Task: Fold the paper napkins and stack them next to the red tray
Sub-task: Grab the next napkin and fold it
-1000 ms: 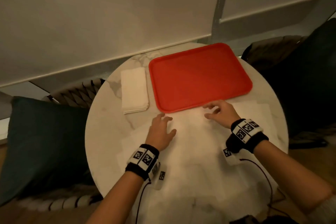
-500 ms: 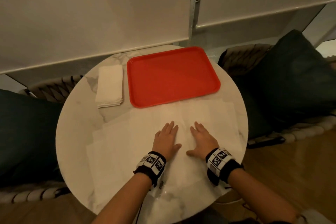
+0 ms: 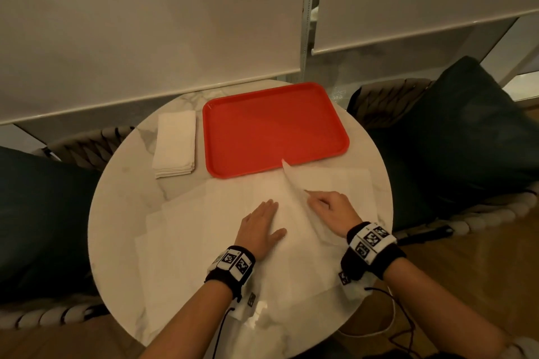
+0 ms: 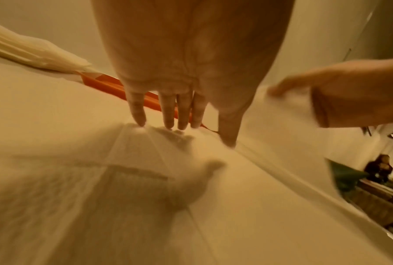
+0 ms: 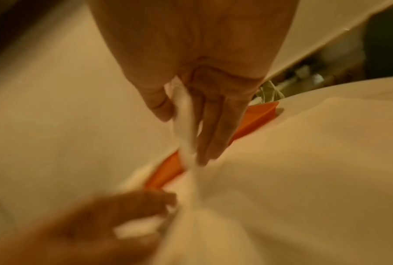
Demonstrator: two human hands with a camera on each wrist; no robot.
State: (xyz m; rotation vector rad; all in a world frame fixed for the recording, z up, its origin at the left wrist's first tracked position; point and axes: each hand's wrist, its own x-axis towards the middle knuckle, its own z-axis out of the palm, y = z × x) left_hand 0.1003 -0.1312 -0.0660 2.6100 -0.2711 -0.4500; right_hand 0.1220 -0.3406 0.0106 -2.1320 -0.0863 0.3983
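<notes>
Since half a second ago, both palms no longer lie flat side by side: the right hand [image 3: 331, 211] has pinched an edge of the top napkin [image 3: 291, 192] and raised it, so a corner of the sheet now stands up against the near rim of the red tray [image 3: 274, 128], while the left hand [image 3: 261, 226] has stayed pressing down.

At the left, a dark teal cushion [image 3: 43, 213] sits beside the round marble worktop [image 3: 122, 213]. On the far left part of the worktop lies the stack of folded napkins [image 3: 175, 146], just beside the tray's left edge and apart from it by a thin strip of marble. Nearer the person, unfolded paper napkins [image 3: 189, 242] overlap one another across the worktop, reaching from the left side to the right edge.

The left hand lies palm down on the top napkin, fingers [image 4: 168, 111] straight and close together with the thumb spread out; their tips touch the paper in the left wrist view. Just to its right, the lifted sheet rises between the two hands. The right hand grips it between thumb and fingers [image 5: 213, 125]; the right wrist view shows paper bunched there, though it is blurred.

Another dark cushion [image 3: 455, 137] rests at the far right.
</notes>
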